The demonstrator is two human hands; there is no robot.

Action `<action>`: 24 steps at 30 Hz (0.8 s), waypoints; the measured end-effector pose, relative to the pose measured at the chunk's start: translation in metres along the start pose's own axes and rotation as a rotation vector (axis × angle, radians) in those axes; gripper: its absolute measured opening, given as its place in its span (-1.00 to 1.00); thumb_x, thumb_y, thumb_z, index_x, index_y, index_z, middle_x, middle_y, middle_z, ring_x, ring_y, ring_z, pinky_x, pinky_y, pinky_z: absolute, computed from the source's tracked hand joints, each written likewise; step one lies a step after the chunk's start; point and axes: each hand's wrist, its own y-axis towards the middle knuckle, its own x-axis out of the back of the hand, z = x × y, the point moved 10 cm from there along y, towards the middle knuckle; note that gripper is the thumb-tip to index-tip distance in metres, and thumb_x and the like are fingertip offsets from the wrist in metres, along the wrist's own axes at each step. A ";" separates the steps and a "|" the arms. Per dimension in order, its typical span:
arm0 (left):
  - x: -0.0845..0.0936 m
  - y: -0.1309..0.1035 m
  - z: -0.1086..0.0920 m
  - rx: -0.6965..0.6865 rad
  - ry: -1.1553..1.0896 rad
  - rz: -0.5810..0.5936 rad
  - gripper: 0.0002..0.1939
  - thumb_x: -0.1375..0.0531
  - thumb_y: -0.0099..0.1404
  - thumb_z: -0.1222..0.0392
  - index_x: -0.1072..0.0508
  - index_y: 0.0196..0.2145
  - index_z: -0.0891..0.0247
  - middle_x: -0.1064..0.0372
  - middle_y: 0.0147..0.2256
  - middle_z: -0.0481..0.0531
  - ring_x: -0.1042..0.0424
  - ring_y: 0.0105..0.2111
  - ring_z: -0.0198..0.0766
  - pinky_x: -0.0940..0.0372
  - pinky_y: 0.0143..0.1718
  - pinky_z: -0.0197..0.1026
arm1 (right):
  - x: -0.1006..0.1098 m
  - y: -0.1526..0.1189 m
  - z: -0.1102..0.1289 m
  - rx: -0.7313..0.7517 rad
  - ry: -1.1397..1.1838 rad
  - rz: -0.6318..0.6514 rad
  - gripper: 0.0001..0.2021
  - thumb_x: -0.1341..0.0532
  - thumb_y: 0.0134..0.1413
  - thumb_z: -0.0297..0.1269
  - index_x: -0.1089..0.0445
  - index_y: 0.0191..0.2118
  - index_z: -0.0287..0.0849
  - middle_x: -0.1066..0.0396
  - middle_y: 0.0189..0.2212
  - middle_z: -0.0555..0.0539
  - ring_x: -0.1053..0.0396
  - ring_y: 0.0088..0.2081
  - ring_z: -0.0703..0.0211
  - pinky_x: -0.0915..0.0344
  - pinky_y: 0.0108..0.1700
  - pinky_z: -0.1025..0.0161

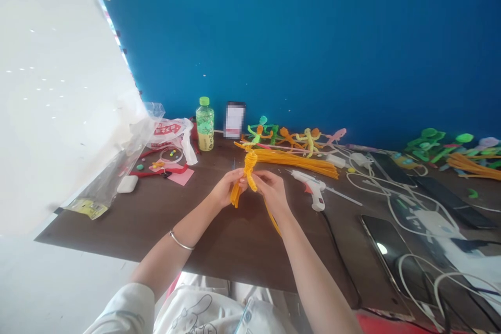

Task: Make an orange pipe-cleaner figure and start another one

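Observation:
An orange-yellow pipe cleaner figure (pixel 250 163) is held upright over the table, between both hands. Its upper part is coiled, and several loose stems hang down on its left. My left hand (pixel 227 188) is closed around the lower left of the figure, by those stems. My right hand (pixel 273 190) pinches it from the other side, near a short bent piece; one long stem trails below this hand. Some fingertips are hidden behind the figure. Just behind lies a bundle of orange pipe cleaners (pixel 297 162).
A white glue gun (pixel 313 188) lies to the right, its black cord running forward. Farther right are a phone (pixel 395 253) and tangled white cables. A bottle (pixel 205 125), a propped phone (pixel 235 120) and several pipe cleaner figures (pixel 311 141) line the blue wall. Plastic bags (pixel 172 133) lie left.

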 end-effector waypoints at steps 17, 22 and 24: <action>0.013 -0.003 0.022 0.258 -0.213 -0.077 -0.81 0.03 0.16 0.45 -0.34 -0.31 0.42 -0.23 -0.52 0.04 -0.23 -0.62 -0.50 -0.24 -0.61 -0.49 | -0.007 0.002 -0.013 -0.028 0.114 0.067 -0.69 -0.32 -0.27 -0.10 -0.48 -0.34 -0.17 -0.45 -0.39 -0.06 -0.34 -0.34 0.14 -0.21 -0.25 0.20; 0.010 -0.007 0.031 0.370 -0.296 -0.077 -0.87 0.00 0.19 0.40 -0.34 -0.35 0.42 -0.26 -0.54 0.04 -0.28 -0.63 -0.49 -0.28 -0.58 -0.48 | -0.028 -0.005 -0.015 -0.120 0.282 0.218 -0.69 -0.30 -0.23 -0.08 -0.48 -0.30 -0.11 -0.44 -0.36 -0.05 -0.34 -0.33 0.14 -0.20 -0.28 0.22; 0.011 -0.009 0.035 0.417 -0.314 -0.109 -0.87 -0.01 0.20 0.37 -0.34 -0.35 0.43 -0.28 -0.54 0.04 -0.31 -0.62 -0.48 -0.28 -0.58 -0.49 | -0.030 -0.006 -0.016 -0.137 0.341 0.216 -0.73 -0.31 -0.23 -0.11 -0.48 -0.34 -0.11 -0.43 -0.41 -0.03 -0.32 -0.39 0.20 -0.19 -0.31 0.24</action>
